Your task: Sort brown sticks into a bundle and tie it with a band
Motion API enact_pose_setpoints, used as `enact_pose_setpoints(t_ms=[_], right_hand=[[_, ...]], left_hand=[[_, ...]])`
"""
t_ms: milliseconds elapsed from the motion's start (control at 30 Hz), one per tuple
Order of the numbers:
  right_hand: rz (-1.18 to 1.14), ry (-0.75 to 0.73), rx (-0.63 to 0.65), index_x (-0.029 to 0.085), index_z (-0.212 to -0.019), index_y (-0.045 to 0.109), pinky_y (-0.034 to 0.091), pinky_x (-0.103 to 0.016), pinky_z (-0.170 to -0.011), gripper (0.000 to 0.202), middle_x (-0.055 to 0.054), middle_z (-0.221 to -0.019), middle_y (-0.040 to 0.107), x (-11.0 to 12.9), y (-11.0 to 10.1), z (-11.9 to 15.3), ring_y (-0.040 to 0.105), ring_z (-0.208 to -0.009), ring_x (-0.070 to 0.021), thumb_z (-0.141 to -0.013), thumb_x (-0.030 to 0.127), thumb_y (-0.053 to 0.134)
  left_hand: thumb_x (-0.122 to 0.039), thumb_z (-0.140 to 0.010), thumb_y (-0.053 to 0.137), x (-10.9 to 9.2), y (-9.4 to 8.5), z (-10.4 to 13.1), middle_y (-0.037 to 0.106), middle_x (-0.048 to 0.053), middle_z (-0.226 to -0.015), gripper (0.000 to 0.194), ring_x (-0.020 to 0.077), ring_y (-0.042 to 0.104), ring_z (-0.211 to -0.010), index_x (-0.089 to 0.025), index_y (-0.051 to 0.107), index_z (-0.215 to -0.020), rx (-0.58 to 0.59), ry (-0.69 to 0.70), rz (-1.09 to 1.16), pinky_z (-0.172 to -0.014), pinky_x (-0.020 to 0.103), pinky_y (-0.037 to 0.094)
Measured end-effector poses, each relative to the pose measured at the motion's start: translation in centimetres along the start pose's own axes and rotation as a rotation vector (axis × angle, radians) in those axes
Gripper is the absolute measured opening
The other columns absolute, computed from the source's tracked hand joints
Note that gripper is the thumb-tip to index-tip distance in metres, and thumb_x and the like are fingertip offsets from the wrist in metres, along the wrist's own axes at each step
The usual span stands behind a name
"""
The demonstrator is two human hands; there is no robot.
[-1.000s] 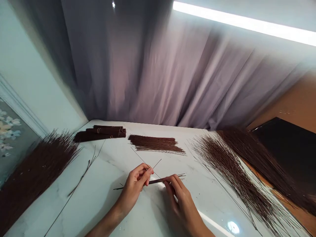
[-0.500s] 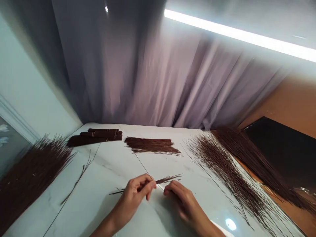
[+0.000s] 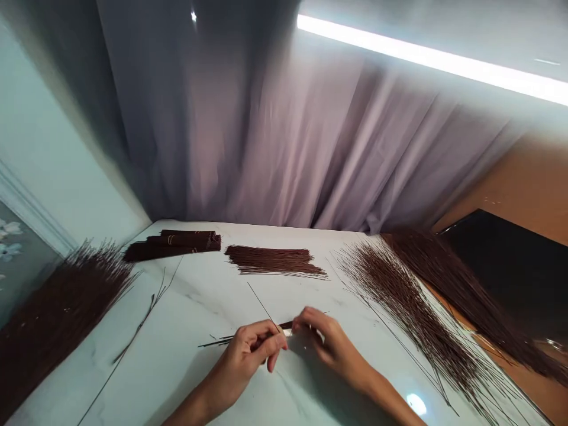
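My left hand [image 3: 255, 355] is closed on a small bunch of thin dark brown sticks [image 3: 216, 341], whose ends stick out to its left. The fingers of my right hand [image 3: 322, 334] pinch the other end of the same bunch, just right of my left hand. One thin stick rises up and left from between the hands. Beyond them on the white table [image 3: 195, 313] lies a flat row of short brown sticks [image 3: 275, 261].
Tied brown bundles [image 3: 177, 244] lie at the back left. A large pile of sticks [image 3: 62, 313] fills the left edge, with a thin twisted strand [image 3: 141, 322] beside it. Long loose sticks [image 3: 412, 307] lie at the right, near another dark pile [image 3: 470, 296].
My right hand has moved up and left and closed on the right end of the bunch. My left hand has shifted slightly right and down.
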State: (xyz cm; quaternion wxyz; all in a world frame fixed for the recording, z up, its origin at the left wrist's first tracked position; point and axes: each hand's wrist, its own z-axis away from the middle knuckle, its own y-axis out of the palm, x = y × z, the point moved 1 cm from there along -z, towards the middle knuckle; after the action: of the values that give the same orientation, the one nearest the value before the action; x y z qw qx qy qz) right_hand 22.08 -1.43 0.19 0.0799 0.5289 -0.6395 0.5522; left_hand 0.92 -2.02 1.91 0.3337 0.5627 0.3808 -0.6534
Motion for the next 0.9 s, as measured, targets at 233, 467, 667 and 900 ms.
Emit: enact_pose_setpoints(t_ms=[233,467,667,900], right_hand=[[0.105,-0.114,-0.057,0.021,-0.099,0.061,0.045,-0.029,-0.071,0.024,-0.006,-0.089,0.063,1.9,-0.1,-0.5,0.056,-0.082,-0.018,-0.105,0.015,0.038],[-0.08,0.153,-0.086,0.02,-0.091,0.063,0.043,-0.027,-0.067,0.024,-0.004,-0.084,0.063,0.0,0.1,1.7,0.057,-0.075,-0.0161,-0.105,0.03,0.046],[-0.12,0.238,0.011,0.023,-0.094,0.069,0.045,-0.028,-0.076,0.026,-0.003,-0.09,0.063,1.0,-1.8,1.0,0.058,-0.084,-0.0171,-0.105,0.038,0.05],[-0.075,0.27,0.014,0.025,-0.099,0.073,0.047,-0.031,-0.081,0.024,-0.004,-0.095,0.068,0.2,-4.9,1.1,0.063,-0.089,-0.0192,-0.102,0.04,0.055]], left_hand=[[-0.046,-0.099,0.053,1.1,-0.5,-0.5,0.045,-0.004,-0.065,0.036,0.0137,0.044,-0.069,-0.018,0.059,-0.077,-0.138,0.008,-0.047,-0.068,0.024,0.033],[-0.052,-0.097,0.055,0.3,-0.3,0.1,0.043,-0.006,-0.06,0.037,0.0106,0.028,-0.057,-0.017,0.065,-0.088,-0.044,-0.121,0.161,-0.055,0.024,0.02],[-0.057,-0.098,0.052,0.3,0.1,0.1,0.033,-0.009,-0.057,0.038,0.0107,0.025,-0.056,-0.02,0.064,-0.101,-0.033,-0.101,0.116,-0.054,0.025,0.02],[-0.055,-0.095,0.055,0.3,0.0,0.0,0.064,0.001,-0.079,0.036,0.0132,0.044,-0.064,-0.02,0.063,-0.09,-0.06,-0.103,-0.014,-0.049,0.023,0.028]])
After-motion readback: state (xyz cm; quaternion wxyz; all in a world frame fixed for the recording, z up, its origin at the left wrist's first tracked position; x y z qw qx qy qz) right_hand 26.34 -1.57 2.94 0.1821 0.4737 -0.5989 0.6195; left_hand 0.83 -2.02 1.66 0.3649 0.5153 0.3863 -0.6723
